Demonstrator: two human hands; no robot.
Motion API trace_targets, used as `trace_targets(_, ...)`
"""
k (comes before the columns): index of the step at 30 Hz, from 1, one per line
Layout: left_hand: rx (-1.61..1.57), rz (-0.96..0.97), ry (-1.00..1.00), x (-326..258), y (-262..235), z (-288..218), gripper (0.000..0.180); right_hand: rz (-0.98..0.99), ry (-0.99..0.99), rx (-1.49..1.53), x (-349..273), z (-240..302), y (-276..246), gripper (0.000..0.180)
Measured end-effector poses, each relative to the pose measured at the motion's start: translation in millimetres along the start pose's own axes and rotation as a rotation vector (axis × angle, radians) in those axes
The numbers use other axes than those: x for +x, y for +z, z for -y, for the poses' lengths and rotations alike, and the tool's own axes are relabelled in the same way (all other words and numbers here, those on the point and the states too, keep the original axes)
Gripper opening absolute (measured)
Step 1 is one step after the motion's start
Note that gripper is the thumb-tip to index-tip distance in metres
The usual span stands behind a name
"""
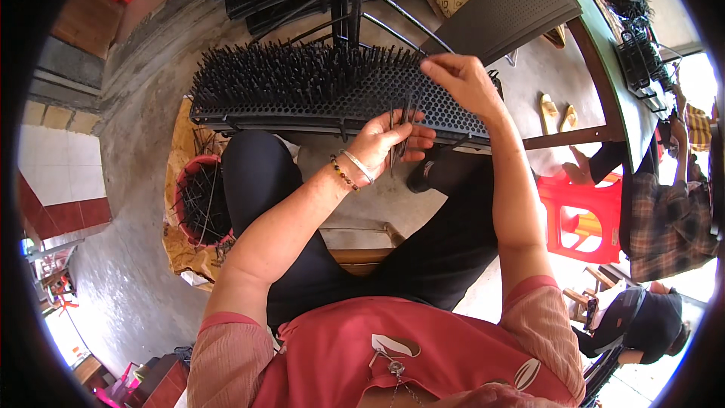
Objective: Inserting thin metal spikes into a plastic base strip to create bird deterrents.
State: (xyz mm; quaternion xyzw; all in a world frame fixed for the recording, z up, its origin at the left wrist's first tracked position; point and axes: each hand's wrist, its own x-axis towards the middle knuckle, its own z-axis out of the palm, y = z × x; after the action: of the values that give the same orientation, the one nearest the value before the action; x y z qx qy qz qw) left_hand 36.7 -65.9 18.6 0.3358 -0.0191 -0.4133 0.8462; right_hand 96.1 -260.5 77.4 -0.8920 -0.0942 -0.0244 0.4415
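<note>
A long black rack (457,109) with a top full of round holes stretches across in front of my knees. Thin black rods (264,79) stand upright and crowded in its left and middle part, while holes show bare toward the right. Below the rack's near edge, my left hand (381,140) is closed on a few loose black rods (406,113), its fingers curled around them. My right hand (464,87) is over the rack's far right side, thumb and forefinger pinched together beside the standing rods. Whatever that pinch holds is too small to make out.
A red bucket (181,208) of dark rods stands by my left knee on brown sacking. Behind the rack rises a black metal frame (355,0). Grey perforated panels (502,11) lean at the far right, near a green-topped table (642,125) and a red stool (578,215). Other people are at right.
</note>
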Motion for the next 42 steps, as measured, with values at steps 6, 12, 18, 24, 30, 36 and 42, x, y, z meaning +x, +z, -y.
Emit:
trace_targets(6,0.042,-0.035,0.067,2,6,0,0.028,0.309,0.248,0.272,-11,2,10,0.024)
trace_targets(12,0.001,-0.042,0.055,5,7,5,0.026,0.243,0.341,0.418,-12,0,6,0.022)
trace_targets(18,-0.045,-0.136,0.018,4,7,3,0.03,-0.08,0.215,0.378,-1,-5,-23,0.02)
trace_targets(24,0.045,-0.074,-0.067,2,6,4,0.031,-0.38,0.03,0.262,14,-14,-17,0.023)
trace_targets(30,0.058,-0.049,-0.082,2,4,5,0.031,-0.369,0.001,0.078,23,-30,-11,0.022)
trace_targets(36,0.07,-0.031,-0.077,0,4,5,0.033,-0.43,-0.012,0.027,21,-28,-3,0.022)
trace_targets(42,0.078,-0.032,-0.083,1,4,5,0.032,-0.351,-0.05,0.016,22,-26,1,0.02)
